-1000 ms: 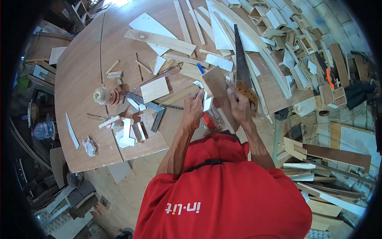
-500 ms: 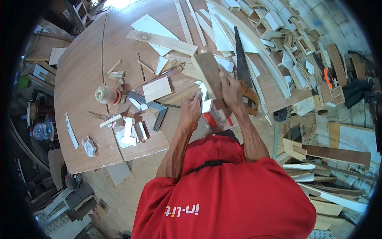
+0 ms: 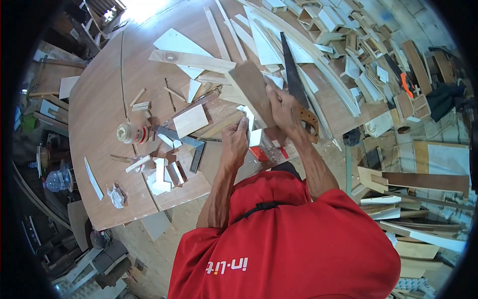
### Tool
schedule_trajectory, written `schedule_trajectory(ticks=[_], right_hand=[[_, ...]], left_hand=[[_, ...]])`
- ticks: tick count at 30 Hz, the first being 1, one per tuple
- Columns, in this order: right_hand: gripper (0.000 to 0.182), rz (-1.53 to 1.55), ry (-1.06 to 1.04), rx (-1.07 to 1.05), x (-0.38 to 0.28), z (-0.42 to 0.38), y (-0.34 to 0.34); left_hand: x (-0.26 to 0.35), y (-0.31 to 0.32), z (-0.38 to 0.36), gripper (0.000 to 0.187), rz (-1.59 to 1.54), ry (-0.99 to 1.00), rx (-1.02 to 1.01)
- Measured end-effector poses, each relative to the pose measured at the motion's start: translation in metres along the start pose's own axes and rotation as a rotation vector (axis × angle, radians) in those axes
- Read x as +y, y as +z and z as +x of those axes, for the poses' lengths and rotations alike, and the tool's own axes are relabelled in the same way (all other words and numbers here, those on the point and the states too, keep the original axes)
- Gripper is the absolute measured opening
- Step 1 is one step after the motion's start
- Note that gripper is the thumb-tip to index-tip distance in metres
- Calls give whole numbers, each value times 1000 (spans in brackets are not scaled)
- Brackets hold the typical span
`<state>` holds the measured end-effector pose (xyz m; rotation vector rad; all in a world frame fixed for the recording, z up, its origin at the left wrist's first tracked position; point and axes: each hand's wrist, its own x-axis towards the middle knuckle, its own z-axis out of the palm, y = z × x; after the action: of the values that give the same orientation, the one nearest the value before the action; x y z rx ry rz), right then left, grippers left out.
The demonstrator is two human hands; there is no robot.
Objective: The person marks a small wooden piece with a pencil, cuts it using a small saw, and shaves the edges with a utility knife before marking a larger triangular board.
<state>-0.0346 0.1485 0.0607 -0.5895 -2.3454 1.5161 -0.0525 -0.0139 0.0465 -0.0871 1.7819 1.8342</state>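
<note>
My left hand [image 3: 235, 142] is closed around the lower end of a small white-faced wooden piece [image 3: 255, 136]. A broad flat wooden block [image 3: 251, 92] stands tilted just beyond it, and my right hand [image 3: 285, 108] grips its right side. Right of that hand lies a handsaw [image 3: 294, 74] with a brown wooden handle. A red tool [image 3: 258, 153] rests at the table edge below the white-faced piece. Left of my left hand are a metal square [image 3: 198, 149] and a pale rectangular board [image 3: 190, 120].
A glue bottle [image 3: 130, 133], white offcuts [image 3: 160, 175] and a crumpled white wad [image 3: 116, 197] are on the left of the table [image 3: 102, 164]. Long strips and white triangular boards [image 3: 181, 44] lie at the back. Box-like wooden pieces [image 3: 331, 20] are piled at the right.
The view has shifted slightly, moving the table items a little within it. Both hands keep their hold on the block and the white-faced piece.
</note>
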Motion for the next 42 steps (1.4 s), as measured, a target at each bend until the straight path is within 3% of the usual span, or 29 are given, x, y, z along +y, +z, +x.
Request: schedule_trajectory(ticks=[2,4,6,7,8,11,12,14,15,16,18,20,21,26,28,33,34,36,39,41,42], right_hand=[[41,-65,5,-49,-2,-14,-3],[41,-129,-12,-98,-4,-7,-4],[41,-35,24,-57,1,2,-7],[42,-64,170,-63,2,12,-11],[42,-65,174,-65,3,5,-10],[45,-19,-281,127,27,-5,14],[45,-20,-276,125,25,1,7],[47,-259,172,-6,23,28,-17],[43,-285,113,147,30,44,-23],[43,-278,115,146,36,45,-26],[39,251,62,321,26,53,-34],[38,236,6,271,28,51,-40],[37,216,-43,219,30,45,-40],[38,48,136,-42,14,30,-31],[38,39,-75,-14,31,31,-18],[35,-107,58,-127,8,19,-11],[35,-121,-44,-136,9,7,-5],[35,-140,-148,-146,13,5,-1],[34,98,-8,-75,14,9,1],[35,-16,-205,-112,10,-6,4],[35,-17,-198,-116,12,-7,3]], left_hand=[[13,4,-4,31,49,176,67],[4,7,7,31,-81,196,114],[3,6,3,28,122,253,-2],[3,11,-2,28,134,261,35],[1,12,-1,28,135,256,35],[2,11,8,28,-82,162,78],[2,10,6,26,9,161,25],[8,11,2,26,105,163,-33],[12,13,-5,26,-86,55,-37],[14,12,-9,27,-273,-48,-35],[13,-3,-3,30,-366,-66,-111],[7,-11,3,35,-795,-135,-269],[4,-14,7,39,-834,-131,-333],[4,-7,11,36,-754,-153,-308],[3,-3,11,35,-683,-150,-273],[0,8,8,27,-373,-73,29],[-4,6,9,27,-375,-73,33],[-12,3,12,27,-46,62,95],[-29,0,11,31,-110,47,91],[-2,8,1,31,-127,47,135],[-9,4,-1,31,-127,39,136]])
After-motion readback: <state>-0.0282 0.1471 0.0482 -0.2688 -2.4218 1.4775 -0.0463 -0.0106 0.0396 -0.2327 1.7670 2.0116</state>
